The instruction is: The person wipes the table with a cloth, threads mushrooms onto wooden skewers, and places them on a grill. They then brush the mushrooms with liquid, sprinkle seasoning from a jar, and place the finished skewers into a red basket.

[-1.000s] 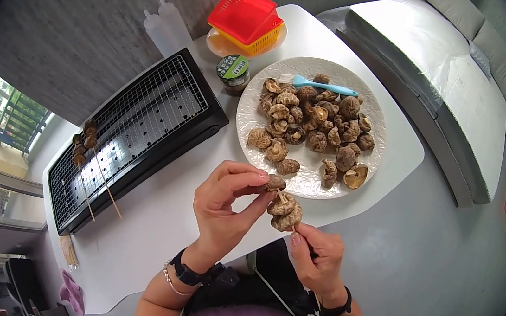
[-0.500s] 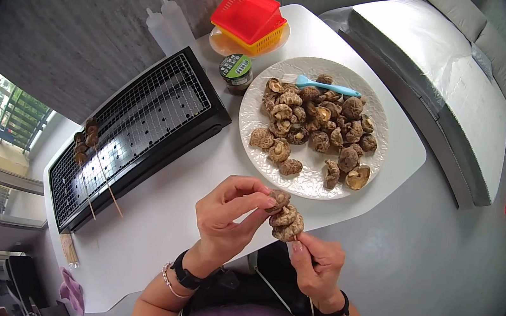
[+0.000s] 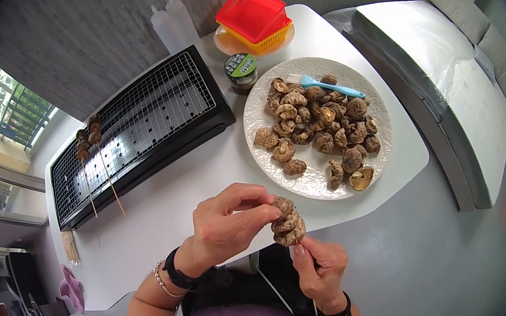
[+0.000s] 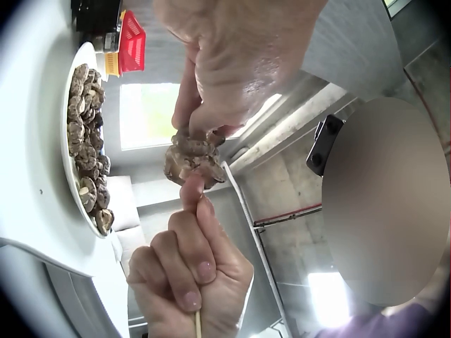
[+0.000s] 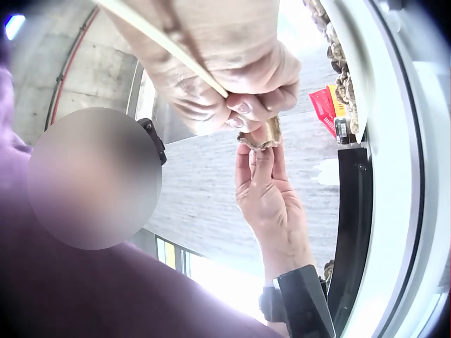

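In the head view my left hand (image 3: 228,222) pinches a brown dried shiitake mushroom (image 3: 283,207) between thumb and fingers. It sits right against the threaded mushrooms (image 3: 288,233) below it, on the same skewer. My right hand (image 3: 320,269) grips that skewer just under the stack, its thumb and forefinger close to the lowest cap. From the right wrist view, the thin wooden skewer (image 5: 169,48) runs out behind the curled fingers of the right hand. The left wrist view shows the right fingertip touching the underside of the stack. The skewer's tip is hidden by the mushrooms and left fingers.
Beyond the hands lies a white plate (image 3: 314,182) of loose shiitake mushrooms (image 3: 324,143) with a blue basting brush (image 3: 332,88). At left is a black grill (image 3: 161,130) bearing two mushroom skewers (image 3: 95,132). A jar (image 3: 241,70), baskets (image 3: 255,16) and squeeze bottles (image 3: 174,25) stand behind.
The mushroom in my left hand has slid down the skewer, from its tip to against the threaded ones. Both hands have shifted slightly down and right in the head view.
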A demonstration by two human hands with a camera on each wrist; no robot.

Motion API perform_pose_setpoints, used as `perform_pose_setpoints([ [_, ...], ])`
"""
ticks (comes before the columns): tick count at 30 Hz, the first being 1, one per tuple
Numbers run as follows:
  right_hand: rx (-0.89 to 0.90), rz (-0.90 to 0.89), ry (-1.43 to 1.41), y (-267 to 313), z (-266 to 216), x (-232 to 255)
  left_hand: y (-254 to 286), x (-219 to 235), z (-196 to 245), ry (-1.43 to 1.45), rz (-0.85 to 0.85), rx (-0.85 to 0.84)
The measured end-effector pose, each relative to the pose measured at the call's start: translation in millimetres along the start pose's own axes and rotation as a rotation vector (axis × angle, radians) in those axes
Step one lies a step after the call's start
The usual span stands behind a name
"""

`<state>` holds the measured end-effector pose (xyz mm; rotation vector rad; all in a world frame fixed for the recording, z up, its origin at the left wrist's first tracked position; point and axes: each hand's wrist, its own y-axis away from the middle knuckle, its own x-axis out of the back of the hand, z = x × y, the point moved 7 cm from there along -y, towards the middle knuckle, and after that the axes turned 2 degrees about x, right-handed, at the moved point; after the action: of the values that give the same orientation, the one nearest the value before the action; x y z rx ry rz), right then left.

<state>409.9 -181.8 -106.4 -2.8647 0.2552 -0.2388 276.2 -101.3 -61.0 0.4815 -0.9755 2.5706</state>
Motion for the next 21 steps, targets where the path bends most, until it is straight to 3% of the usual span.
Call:
perform_pose_setpoints([
  [7, -0.01, 0.056, -0.033, -0.7, 2.1, -1.7, -0.6, -1.6, 0.1, -0.041, -0.025, -0.065],
  [11, -0.016, -0.002, -0.009, -0.7, 2.4, -0.7, -0.2, -1.6, 1.9, -0.074, -0.034, -0.123],
  [18, -0.083, 0.008, -0.066, -9.0, 10.2, -5.5, 5.5, -2.7, -7.2, 0.004, -0.045, -0.022],
  [20, -0.1, 0.017, -0.078, -11.5, 11.5, -6.2, 12.5, -6.9, -37.5, 0.719, 0.189, 0.527],
  [21, -0.134, 0.023, -0.122, -12.0, 14.0, -6.7, 13.2, -12.8, -42.1, 0.916, 0.101, 0.601],
])
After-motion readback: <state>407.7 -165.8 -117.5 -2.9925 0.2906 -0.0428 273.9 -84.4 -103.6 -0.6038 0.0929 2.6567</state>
